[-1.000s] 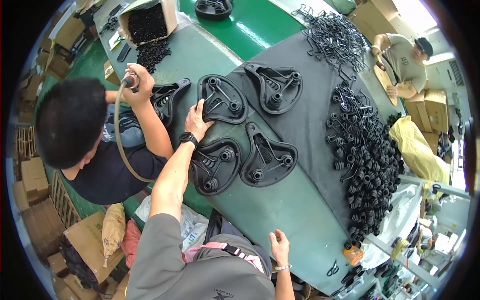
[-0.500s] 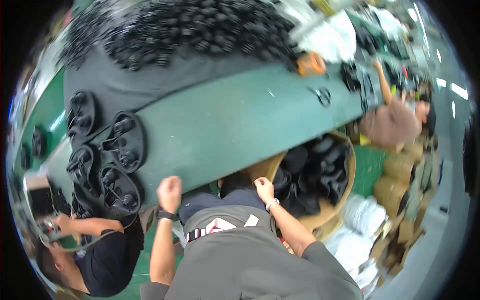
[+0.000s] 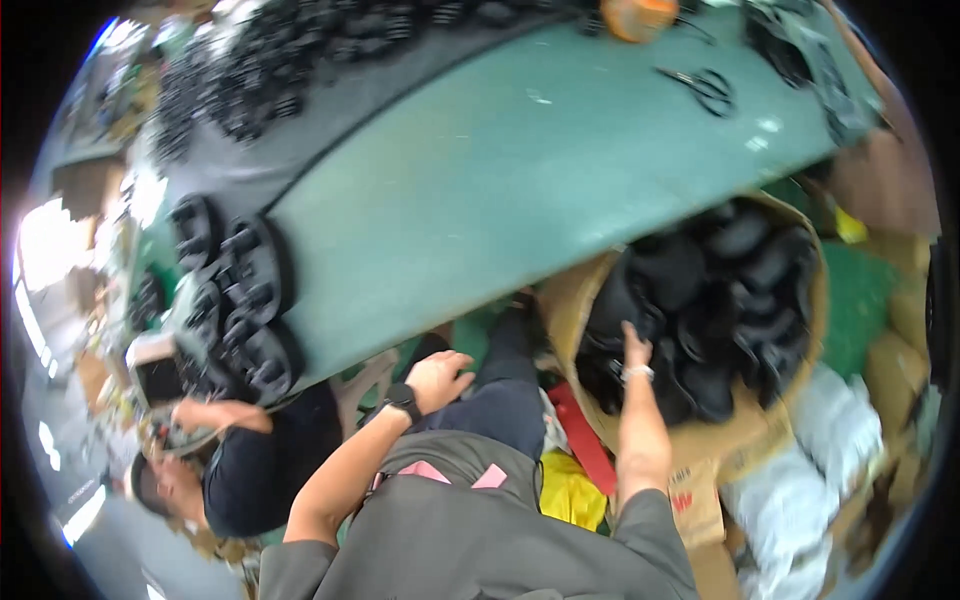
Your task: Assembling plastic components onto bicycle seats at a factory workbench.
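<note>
Right hand (image 3: 637, 352): over open carton (image 3: 572, 300) of black molded parts (image 3: 708, 352)
Left hand (image 3: 438, 380): near dark trousers (image 3: 508, 405)
Black scissors (image 3: 712, 94): on green tabletop (image 3: 450, 200)

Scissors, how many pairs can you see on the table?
1: the scissors lie on the table beyond your right hand, right of the orange item. More may be hidden among the black items.

White glare burns out the far left; the green worktable (image 3: 450, 190) is brightly lit, motion blur softens the heap of black springs (image 3: 265, 75), and fisheye curvature bends edges.
</note>
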Demonstrator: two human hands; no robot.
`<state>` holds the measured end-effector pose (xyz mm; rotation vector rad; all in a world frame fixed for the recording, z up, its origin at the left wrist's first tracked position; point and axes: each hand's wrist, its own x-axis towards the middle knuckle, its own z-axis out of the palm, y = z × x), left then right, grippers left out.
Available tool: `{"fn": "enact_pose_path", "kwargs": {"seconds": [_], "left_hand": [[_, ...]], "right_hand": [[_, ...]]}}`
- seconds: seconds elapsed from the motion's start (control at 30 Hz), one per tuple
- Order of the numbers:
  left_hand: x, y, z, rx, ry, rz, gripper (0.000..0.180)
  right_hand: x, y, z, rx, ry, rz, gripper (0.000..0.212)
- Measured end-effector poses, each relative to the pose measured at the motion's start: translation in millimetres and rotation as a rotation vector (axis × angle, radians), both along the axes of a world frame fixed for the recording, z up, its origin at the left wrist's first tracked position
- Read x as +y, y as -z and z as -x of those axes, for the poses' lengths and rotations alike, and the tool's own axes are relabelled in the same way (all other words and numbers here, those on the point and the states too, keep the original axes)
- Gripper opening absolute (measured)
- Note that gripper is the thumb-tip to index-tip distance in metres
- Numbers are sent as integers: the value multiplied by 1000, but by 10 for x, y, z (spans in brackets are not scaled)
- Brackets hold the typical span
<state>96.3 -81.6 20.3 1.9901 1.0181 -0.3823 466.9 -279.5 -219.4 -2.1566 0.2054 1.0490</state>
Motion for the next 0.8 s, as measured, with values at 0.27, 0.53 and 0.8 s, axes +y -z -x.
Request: {"fn": "enact_pose_path", "kwargs": {"seconds": [0.27,0.53,0.8], "left_hand": [[-132,5,-401,-57,159,-79,30],[-179,-654,-1941,-428,209,-224,75],[-262,-596,-1704,-346,-844,654,43]], "right_hand": [[-241,629,19,88,546,-170,69],[176,-1939,812,-867,81,167,53],[178,-2863,1121,-1090,-702,-612,52]]}}
